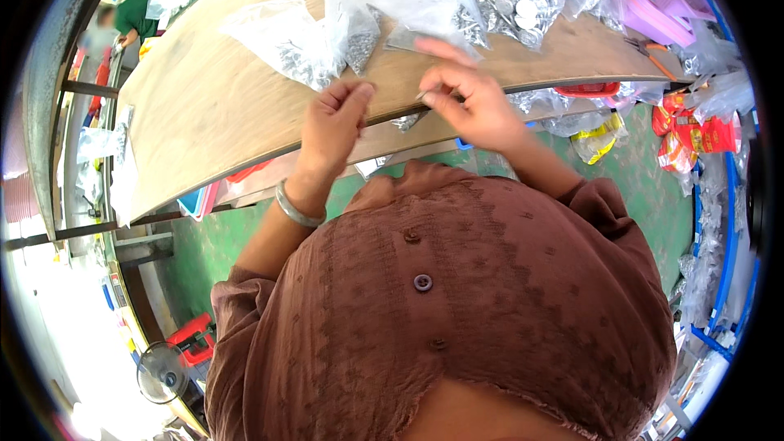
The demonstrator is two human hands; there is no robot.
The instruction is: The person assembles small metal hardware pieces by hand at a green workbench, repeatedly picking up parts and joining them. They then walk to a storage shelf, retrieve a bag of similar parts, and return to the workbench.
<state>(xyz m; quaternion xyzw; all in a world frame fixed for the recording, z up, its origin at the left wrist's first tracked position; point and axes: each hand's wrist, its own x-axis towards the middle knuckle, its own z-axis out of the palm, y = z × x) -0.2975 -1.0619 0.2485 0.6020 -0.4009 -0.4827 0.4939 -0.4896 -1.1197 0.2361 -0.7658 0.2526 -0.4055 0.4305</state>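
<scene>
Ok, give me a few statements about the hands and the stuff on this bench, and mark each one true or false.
1. The left hand wears a silver bangle at the wrist. True.
2. The right hand rests flat and empty on the wooden bench. False: its fingers pinch a small metal piece at the bench edge.
3. Clear plastic bags of small metal parts lie beyond the hands. True.
4. The floor is bare grey concrete. False: it is green.
</scene>
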